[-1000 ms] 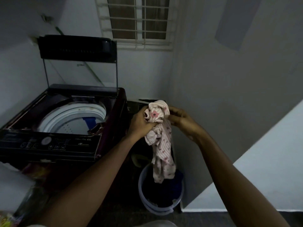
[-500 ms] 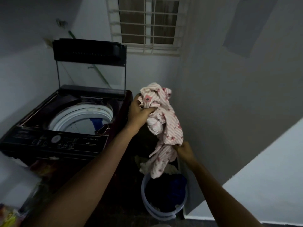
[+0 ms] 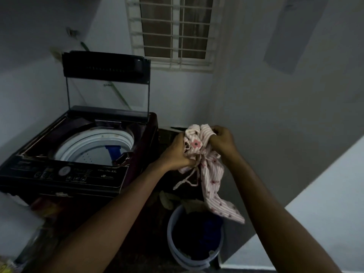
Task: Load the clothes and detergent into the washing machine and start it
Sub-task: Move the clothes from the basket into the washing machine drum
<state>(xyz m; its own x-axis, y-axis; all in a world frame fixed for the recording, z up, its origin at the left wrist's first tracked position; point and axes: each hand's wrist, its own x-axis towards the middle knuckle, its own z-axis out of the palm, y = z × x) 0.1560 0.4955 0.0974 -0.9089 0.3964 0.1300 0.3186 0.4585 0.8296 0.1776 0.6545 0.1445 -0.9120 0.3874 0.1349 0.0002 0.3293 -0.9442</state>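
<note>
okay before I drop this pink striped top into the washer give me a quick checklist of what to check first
1. Washing machine lid raised, out of the way: ok.
2. Drum opening free to take clothes: ok; only something blue shows inside.
3. Pink striped garment gripped by both the left hand and the right hand: ok.
4. Garment clear of the bucket: not ok; its loose end and strings hang down over the rim, so gather them.
5. Garment above the drum: not ok; it is held to the right of the machine, over the bucket.
6. Pockets emptied: cannot tell.
</note>
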